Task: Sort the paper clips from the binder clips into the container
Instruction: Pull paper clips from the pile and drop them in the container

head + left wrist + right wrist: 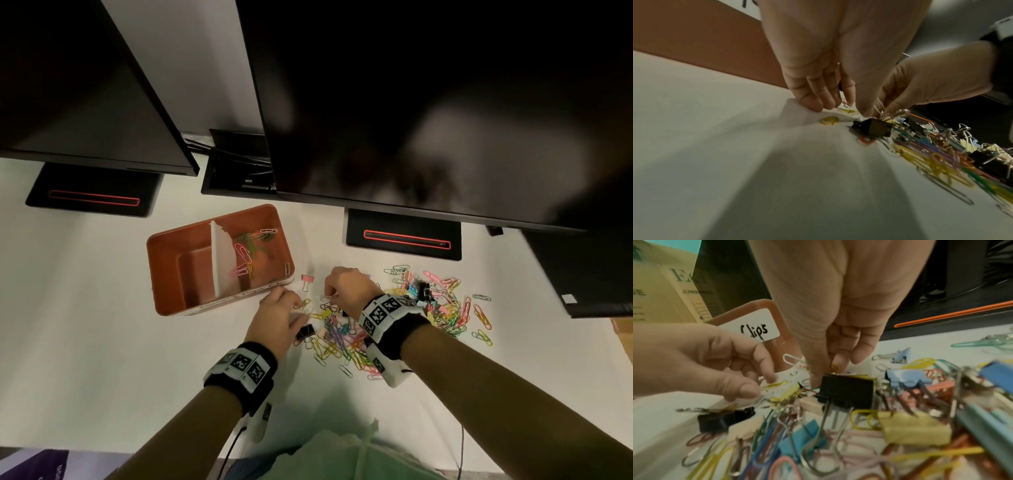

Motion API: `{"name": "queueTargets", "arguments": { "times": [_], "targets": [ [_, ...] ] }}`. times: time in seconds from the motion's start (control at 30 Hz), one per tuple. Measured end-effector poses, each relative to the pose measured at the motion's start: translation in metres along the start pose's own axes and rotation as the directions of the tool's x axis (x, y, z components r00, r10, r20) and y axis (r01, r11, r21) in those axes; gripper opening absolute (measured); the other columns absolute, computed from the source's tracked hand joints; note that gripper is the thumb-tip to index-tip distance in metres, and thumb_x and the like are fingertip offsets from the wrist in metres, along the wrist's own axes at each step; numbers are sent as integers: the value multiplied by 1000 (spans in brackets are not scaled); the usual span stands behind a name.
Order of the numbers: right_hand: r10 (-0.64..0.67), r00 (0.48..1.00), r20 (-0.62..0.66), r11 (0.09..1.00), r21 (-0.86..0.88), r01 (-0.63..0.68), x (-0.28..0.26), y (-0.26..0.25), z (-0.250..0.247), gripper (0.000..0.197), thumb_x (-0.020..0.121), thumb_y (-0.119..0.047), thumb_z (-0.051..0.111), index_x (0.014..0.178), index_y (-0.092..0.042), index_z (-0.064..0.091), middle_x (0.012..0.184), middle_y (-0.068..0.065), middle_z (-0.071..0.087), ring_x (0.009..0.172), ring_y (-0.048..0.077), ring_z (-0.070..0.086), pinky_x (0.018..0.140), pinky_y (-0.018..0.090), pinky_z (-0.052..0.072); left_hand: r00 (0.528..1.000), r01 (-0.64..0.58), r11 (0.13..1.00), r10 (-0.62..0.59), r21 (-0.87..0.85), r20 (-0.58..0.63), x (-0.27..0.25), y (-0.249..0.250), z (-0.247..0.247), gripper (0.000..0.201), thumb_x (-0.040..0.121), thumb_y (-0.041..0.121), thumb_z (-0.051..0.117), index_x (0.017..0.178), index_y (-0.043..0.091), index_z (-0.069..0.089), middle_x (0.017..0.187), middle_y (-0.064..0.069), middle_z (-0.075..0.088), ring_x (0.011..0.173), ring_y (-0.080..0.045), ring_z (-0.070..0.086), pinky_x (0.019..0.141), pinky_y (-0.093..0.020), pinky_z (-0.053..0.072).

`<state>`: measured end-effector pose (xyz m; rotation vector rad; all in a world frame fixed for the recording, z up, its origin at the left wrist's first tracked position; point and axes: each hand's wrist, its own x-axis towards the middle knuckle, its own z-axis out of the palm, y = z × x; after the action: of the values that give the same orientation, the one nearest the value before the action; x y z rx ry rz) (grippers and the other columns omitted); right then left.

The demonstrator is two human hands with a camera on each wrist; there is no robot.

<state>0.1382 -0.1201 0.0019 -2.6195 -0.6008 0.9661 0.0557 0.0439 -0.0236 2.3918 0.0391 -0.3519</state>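
I'm watching both hands working at the near-left edge of the mixed clip pile [394,318] on the white desk [85,342]. My left hand [279,320] is curling its fingers down onto loose paper clips; I can't tell if it's gripping one. My right hand [346,286] is pinching a white paper clip [792,359]. The orange container [219,260] is sitting just beside them: paper clips are lying in its right compartment, and a white divider [222,263] is splitting it.

An orange container [164,274], split by a white divider [222,263], holds paper clips [251,245] in its right half. Right of it lies a mixed pile [394,325], apparently tangled; a pink binder clip [307,279] lies just beside it.
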Motion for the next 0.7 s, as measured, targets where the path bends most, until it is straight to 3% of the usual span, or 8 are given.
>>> {"name": "queueTargets", "arguments": {
  "times": [0.07,0.13,0.27,0.37,0.57,0.7],
  "targets": [
    [10,1000,24,1000,-15,-9,1,0,0,15,86,-5,53,96,-12,61,107,7,61,100,25,55,84,33,47,999,31,1000,-31,4,6,3,4,2,33,81,18,66,112,13,56,113,-3,52,101,-20,51,88,-32,46],
    [35,998,53,999,3,-35,1,0,0,18,84,-2,51,96,-14,57,104,8,62,99,26,54,82,35,47,999,51,999,-51,9,5,7,5,5,35,81,15,65,115,13,55,112,-6,55,101,-23,53,88,-37,48],
    [52,994,96,999,12,-53,1,-1,-2,22,84,-4,52,103,-12,58,106,8,61,99,25,55,81,32,45,998,66,997,-67,32,16,12,4,7,16,82,14,62,98,14,64,92,-6,62,91,-26,54,78,-37,49],
    [27,996,82,1000,2,-27,0,0,-3,21,85,-6,53,103,-9,63,108,9,58,99,25,56,84,32,47,997,60,996,-63,67,50,13,6,6,7,81,15,61,87,15,65,88,-4,60,87,-25,54,76,-37,49],
    [-37,997,64,999,18,35,-12,2,2,23,84,-15,60,106,-8,59,111,9,51,100,25,53,88,35,47,998,-21,999,19,41,62,10,0,0,9,81,7,60,86,12,66,88,-5,58,81,-21,53,72,-32,48],
    [-19,999,45,1000,-9,19,-13,0,7,24,84,-12,61,107,-9,57,113,9,52,103,26,52,88,35,46,999,31,996,-30,-83,10,2,-6,-16,4,81,9,66,82,13,65,78,0,63,70,-15,56,67,-24,46]
  ]
}}
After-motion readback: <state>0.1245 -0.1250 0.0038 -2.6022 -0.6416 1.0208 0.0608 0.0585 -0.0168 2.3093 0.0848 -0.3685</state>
